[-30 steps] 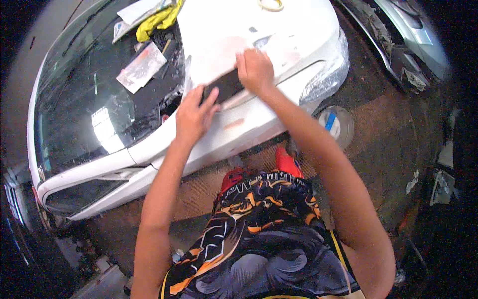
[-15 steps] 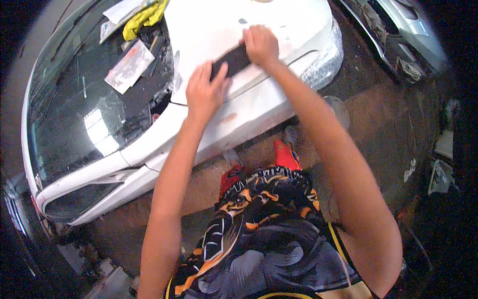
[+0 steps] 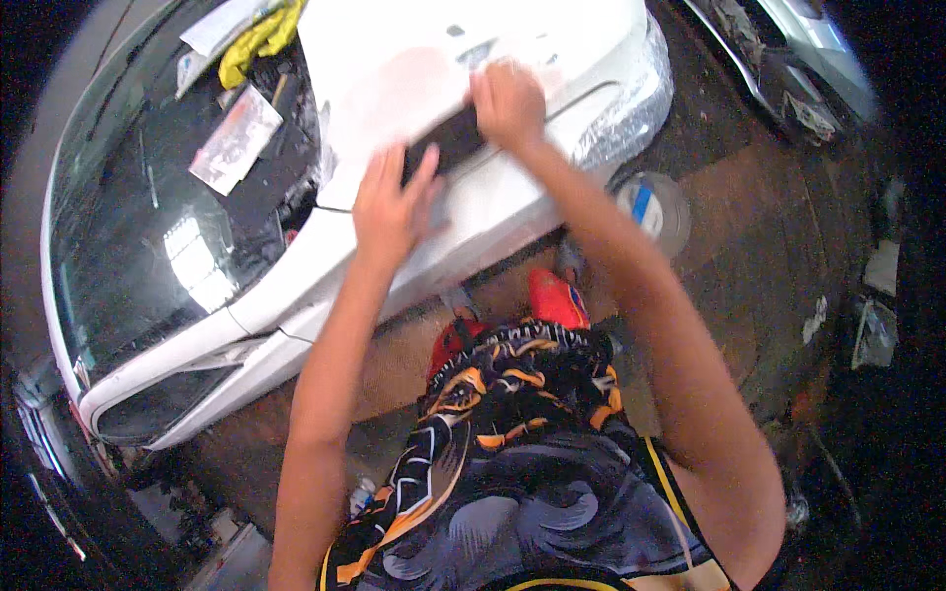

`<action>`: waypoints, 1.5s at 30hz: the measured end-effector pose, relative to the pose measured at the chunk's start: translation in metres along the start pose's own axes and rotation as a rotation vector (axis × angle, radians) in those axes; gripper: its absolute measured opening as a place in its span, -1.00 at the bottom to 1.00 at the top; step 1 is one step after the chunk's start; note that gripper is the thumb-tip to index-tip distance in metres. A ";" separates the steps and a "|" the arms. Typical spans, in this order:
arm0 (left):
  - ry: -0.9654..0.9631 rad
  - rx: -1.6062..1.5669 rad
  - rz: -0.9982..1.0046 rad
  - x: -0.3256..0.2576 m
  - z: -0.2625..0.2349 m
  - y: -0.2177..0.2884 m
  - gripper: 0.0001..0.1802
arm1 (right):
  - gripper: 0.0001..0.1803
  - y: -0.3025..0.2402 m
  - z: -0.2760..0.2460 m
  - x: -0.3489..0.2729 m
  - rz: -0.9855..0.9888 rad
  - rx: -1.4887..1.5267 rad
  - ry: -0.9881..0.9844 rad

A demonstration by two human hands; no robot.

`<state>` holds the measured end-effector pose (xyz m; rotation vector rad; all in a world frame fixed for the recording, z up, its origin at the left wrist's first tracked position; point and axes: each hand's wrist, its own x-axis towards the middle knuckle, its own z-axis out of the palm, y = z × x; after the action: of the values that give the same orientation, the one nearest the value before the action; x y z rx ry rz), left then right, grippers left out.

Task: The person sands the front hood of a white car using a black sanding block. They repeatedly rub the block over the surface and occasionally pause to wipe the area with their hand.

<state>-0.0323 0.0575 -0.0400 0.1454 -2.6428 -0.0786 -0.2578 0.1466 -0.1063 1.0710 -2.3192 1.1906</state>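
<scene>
Both hands hold a long dark sanding block point(image 3: 445, 140) flat against the white hood point(image 3: 379, 44) of a car. At the block's left end is my left hand point(image 3: 387, 202), its thumb apart from the fingers and lying along the block. My right hand point(image 3: 508, 106) wraps over the other end, fingers bent and slightly blurred. Just beyond the block, the hood shows a dull pinkish patch and small dark and grey spots. The block's underside is hidden.
On the windshield's base lie a yellow cloth point(image 3: 261, 41), papers and a whitish flat sheet point(image 3: 236, 140). Clear plastic film point(image 3: 631, 108) covers the car's front corner. A round tub point(image 3: 652, 212) stands on the floor by my right arm. Another vehicle part point(image 3: 778, 74) is at far right.
Both hands and the block have slid over the hood toward me, nearer its side edge. More of the pinkish patch shows behind them. The whole view has shifted slightly.
</scene>
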 end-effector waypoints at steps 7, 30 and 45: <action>0.017 -0.020 -0.070 0.049 0.023 0.000 -0.33 | -0.54 0.019 -0.006 0.055 -0.122 0.080 -0.001; -0.056 -0.092 -0.098 0.030 -0.027 -0.060 -0.46 | -0.56 -0.046 0.013 0.056 0.019 -0.020 -0.077; 0.679 -1.317 -0.892 -0.125 -0.152 -0.119 -0.47 | -0.50 -0.072 -0.069 -0.091 -0.410 0.088 -0.419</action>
<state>0.1599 -0.0506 0.0249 0.6905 -1.2689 -1.6180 -0.1470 0.2183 -0.0767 1.8708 -2.1751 0.9850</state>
